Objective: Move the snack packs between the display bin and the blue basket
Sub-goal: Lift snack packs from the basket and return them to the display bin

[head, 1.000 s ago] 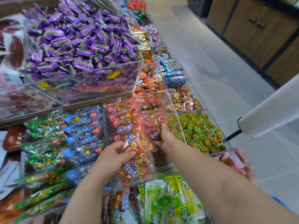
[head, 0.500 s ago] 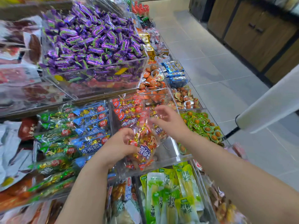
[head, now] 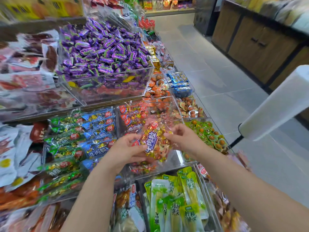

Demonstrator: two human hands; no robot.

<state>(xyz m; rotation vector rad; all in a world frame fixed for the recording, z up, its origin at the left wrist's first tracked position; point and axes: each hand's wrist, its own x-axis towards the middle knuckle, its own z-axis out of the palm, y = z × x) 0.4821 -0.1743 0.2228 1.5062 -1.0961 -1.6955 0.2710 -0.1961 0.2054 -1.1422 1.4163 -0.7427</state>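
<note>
A red snack pack (head: 153, 142) with a blue label and gold-wrapped pieces hangs above a clear display bin (head: 173, 160). My left hand (head: 127, 150) grips its left side from below, thumb on the front. My right hand (head: 181, 137) pinches its right edge with curled fingers. More red packs (head: 133, 117) lie stacked at the bin's back, and a few at its front (head: 143, 168). The blue basket is out of sight.
Blue and green packs (head: 93, 131) fill the bin to the left. Purple candies (head: 103, 52) heap in the raised bin behind. Green pickle packs (head: 175, 203) lie in front. A white roll (head: 275, 104) juts in from the right over the grey tile aisle (head: 225, 91).
Both hands lifted a red pack out of the bin's stack and drew it up and toward me. My right hand moved from the stack's side to the pack's right edge.
</note>
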